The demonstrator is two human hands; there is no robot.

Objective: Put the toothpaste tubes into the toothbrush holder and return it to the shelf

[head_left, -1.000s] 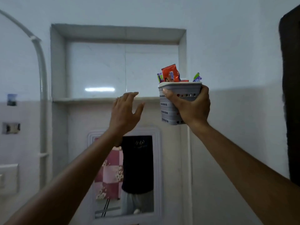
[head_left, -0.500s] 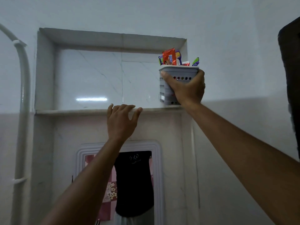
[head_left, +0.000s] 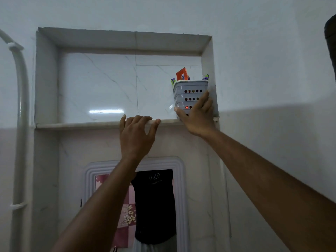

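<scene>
A grey perforated toothbrush holder (head_left: 190,87) stands on the marble shelf (head_left: 78,125), in the right corner of the wall niche. An orange toothpaste tube (head_left: 182,74) and the tips of toothbrushes stick out of its top. My right hand (head_left: 197,119) is on the holder's front, thumb at its lower left and fingers up its right side. The holder's base is hidden behind that hand. My left hand (head_left: 135,137) has its fingers hooked over the shelf's front edge, left of the holder.
The niche's right wall (head_left: 209,70) is right beside the holder. A framed mirror (head_left: 179,179) hangs below the shelf. A white pipe (head_left: 21,106) runs down the left wall, and a dark object (head_left: 331,42) sits at the far right edge.
My right hand carried the holder up and set it down in the shelf's right corner, sliding from the rim to its lower front. My left hand rose and took the shelf edge.
</scene>
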